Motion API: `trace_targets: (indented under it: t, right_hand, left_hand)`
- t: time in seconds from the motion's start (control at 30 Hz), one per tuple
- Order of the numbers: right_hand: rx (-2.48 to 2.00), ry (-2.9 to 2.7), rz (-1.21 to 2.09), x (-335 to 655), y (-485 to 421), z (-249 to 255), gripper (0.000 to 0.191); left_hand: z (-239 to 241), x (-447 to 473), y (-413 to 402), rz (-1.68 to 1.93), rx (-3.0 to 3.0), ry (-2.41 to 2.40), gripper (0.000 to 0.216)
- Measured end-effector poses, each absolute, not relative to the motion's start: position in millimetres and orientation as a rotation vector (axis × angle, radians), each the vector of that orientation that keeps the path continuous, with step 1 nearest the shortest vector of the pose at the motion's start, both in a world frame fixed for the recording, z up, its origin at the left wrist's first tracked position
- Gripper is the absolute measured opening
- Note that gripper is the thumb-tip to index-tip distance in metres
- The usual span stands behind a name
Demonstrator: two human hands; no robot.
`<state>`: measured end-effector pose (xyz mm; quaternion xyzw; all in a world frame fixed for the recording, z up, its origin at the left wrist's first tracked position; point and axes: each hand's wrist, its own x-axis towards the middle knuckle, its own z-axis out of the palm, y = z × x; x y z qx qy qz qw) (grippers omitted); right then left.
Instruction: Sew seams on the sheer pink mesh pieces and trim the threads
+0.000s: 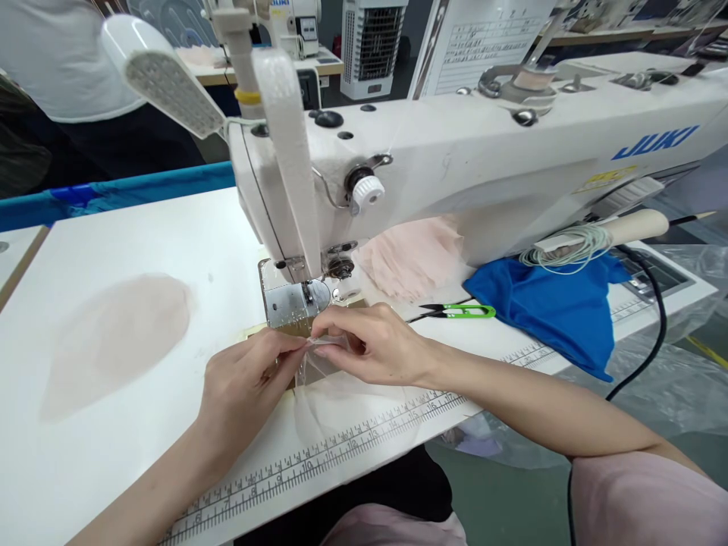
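My left hand (244,383) and my right hand (372,341) meet just in front of the presser foot (310,292) of a white sewing machine (483,159). Both pinch the top edge of a thin, sheer pale fabric piece (341,402) that lies on the white table (114,227). Fingers of both hands are closed on that edge. The fabric spreads toward me over the printed ruler strip (318,455) along the table's front edge.
A pale pink fabric piece (114,341) lies to the left. Behind the needle sit pink folded fabric (409,258), green thread snips (460,310) and a blue cloth (557,303). A lamp head (171,83) hangs at upper left. A black cable (648,334) runs at right.
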<state>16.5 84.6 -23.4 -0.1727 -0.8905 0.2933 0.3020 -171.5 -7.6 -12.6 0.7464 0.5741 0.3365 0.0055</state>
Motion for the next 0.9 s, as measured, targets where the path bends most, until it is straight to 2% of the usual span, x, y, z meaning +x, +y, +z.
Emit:
trace_targets:
  t: [0.17, 0.57, 0.67, 0.8, 0.9]
  right_hand:
    - [-0.431, -2.368, 0.693, 17.1, 84.3, -24.2, 0.005]
    - [-0.374, -2.357, 0.52, 17.2, 84.4, -23.9, 0.012]
    - [-0.355, -2.378, 0.368, 18.0, 85.3, -24.8, 0.018]
    - [-0.251, -2.383, -0.001, 19.4, 87.4, -25.9, 0.028]
    - [-0.074, -2.32, -0.165, 20.9, 87.8, -24.8, 0.027]
  left_hand:
    - [-13.7, -171.6, -7.9, 1.028, 2.278, 1.78, 0.006]
    - [-10.9, -170.3, -6.8, 1.039, 2.193, 1.745, 0.003]
    - [-10.8, -170.2, -7.7, 1.037, 2.091, 1.765, 0.003]
    - [-10.5, -170.3, -9.4, 1.054, 1.992, 1.753, 0.008]
    - [-8.9, -169.3, -9.4, 1.054, 1.933, 1.737, 0.007]
